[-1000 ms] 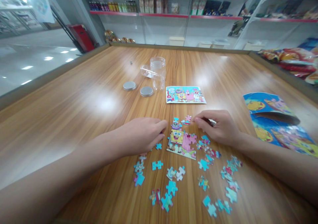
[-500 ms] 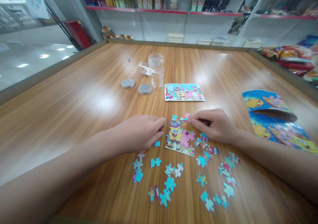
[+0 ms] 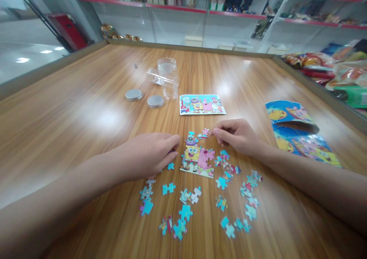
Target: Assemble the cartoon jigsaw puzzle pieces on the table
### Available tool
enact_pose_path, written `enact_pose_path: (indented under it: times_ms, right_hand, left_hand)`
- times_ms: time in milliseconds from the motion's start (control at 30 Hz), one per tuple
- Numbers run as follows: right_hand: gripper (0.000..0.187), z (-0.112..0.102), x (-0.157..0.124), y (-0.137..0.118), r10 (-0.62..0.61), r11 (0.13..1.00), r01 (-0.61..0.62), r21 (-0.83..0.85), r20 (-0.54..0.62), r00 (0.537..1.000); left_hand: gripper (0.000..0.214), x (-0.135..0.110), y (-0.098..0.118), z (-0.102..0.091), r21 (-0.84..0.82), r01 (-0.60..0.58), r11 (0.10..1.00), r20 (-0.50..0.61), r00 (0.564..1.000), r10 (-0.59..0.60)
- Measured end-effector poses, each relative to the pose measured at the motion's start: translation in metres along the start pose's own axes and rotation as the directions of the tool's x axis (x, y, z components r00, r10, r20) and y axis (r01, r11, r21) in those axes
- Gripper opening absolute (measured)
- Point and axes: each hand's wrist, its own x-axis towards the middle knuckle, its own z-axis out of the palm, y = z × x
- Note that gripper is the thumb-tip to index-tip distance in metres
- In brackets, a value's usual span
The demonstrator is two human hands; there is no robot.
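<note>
The partly joined jigsaw puzzle (image 3: 199, 161), with a yellow square character and a pink one, lies on the table between my hands. My left hand (image 3: 156, 152) rests just left of it, fingers curled down and thumb tucked near them; whatever it may hold is hidden. At the puzzle's upper right, my right hand (image 3: 236, 134) has thumb and forefinger drawn together beside a small group of puzzle pieces (image 3: 204, 134). Whether its fingertips grip a piece cannot be seen. Loose puzzle pieces (image 3: 185, 212) are scattered in front of and beside the puzzle.
Beyond the puzzle lies a picture card (image 3: 202, 105). Two silver lids (image 3: 133, 95) and two clear plastic jars (image 3: 168, 75) are at the back left. A blue printed packet (image 3: 301, 132) is on the right. Snack bags (image 3: 321, 62) border the table's far right.
The whole view has shifted, so everything appears slightly further left. My right fingertips have lifted a little away from the small group of pieces. My left hand looks nearly unchanged.
</note>
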Motion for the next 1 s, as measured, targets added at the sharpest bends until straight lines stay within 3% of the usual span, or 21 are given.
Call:
enact_pose_path:
  times_ms: [33,133,200,300,400,667,700,767,800,833,900,967,1000]
  right_hand:
    - [0.029,-0.002,0.003,0.002,0.091,0.988,-0.087,0.131,-0.025,0.996]
    - [0.024,-0.013,0.015,0.008,0.243,0.861,-0.158,0.484,-0.118,0.963]
    - [0.018,-0.021,0.022,0.011,0.34,0.723,-0.208,0.659,-0.078,0.937]
    - [0.013,-0.03,0.027,0.014,0.405,0.58,-0.287,0.763,0.035,0.914]
    - [0.014,-0.032,0.027,0.015,0.411,0.569,-0.309,0.762,0.062,0.909]
    - [0.017,-0.03,0.027,0.018,0.371,0.643,-0.299,0.705,0.055,0.927]
    - [0.017,-0.028,0.026,0.018,0.348,0.685,-0.296,0.666,0.058,0.936]
    - [0.018,-0.022,0.021,0.017,0.237,0.852,-0.231,0.471,0.046,0.97]
    - [0.022,-0.017,0.018,0.016,0.135,0.954,-0.145,0.264,0.056,0.989]
    - [0.027,-0.012,0.014,0.015,0.001,0.999,-0.003,0.045,0.043,0.999]
    - [0.033,-0.002,0.006,0.011,-0.227,0.913,0.255,-0.319,0.122,0.966]
    - [0.034,0.005,0.001,0.008,-0.277,0.81,0.334,-0.481,0.188,0.942]
    - [0.033,0.007,0.0,0.008,-0.278,0.798,0.336,-0.5,0.19,0.942]
  left_hand:
    - [0.015,0.0,-0.001,0.001,-0.001,-0.003,1.0,-0.005,1.0,0.003]
    - [0.017,0.0,-0.003,0.002,-0.003,-0.005,1.0,-0.005,1.0,0.005]
    - [0.018,0.0,-0.005,0.003,-0.006,-0.002,1.0,-0.001,1.0,0.002]
    - [0.02,0.0,-0.006,0.005,-0.019,-0.004,1.0,-0.009,1.0,0.004]
    - [0.021,0.001,-0.007,0.007,-0.044,-0.015,0.999,-0.037,0.999,0.014]
    - [0.022,0.001,-0.006,0.006,-0.041,-0.004,0.999,-0.019,1.0,0.003]
    - [0.022,0.001,-0.006,0.006,-0.042,-0.003,0.999,-0.018,1.0,0.002]
    - [0.021,0.001,-0.006,0.006,-0.041,-0.002,0.999,-0.022,1.0,0.001]
    - [0.02,0.001,-0.006,0.007,-0.036,0.0,0.999,-0.021,1.0,0.0]
    - [0.02,0.001,-0.007,0.007,-0.028,0.002,1.0,-0.019,1.0,-0.002]
    - [0.02,0.001,-0.007,0.009,-0.013,0.003,1.0,-0.014,1.0,-0.003]
    - [0.021,0.0,-0.008,0.01,0.002,0.001,1.0,-0.012,1.0,-0.001]
    - [0.021,0.0,-0.009,0.01,0.011,-0.002,1.0,-0.013,1.0,0.002]
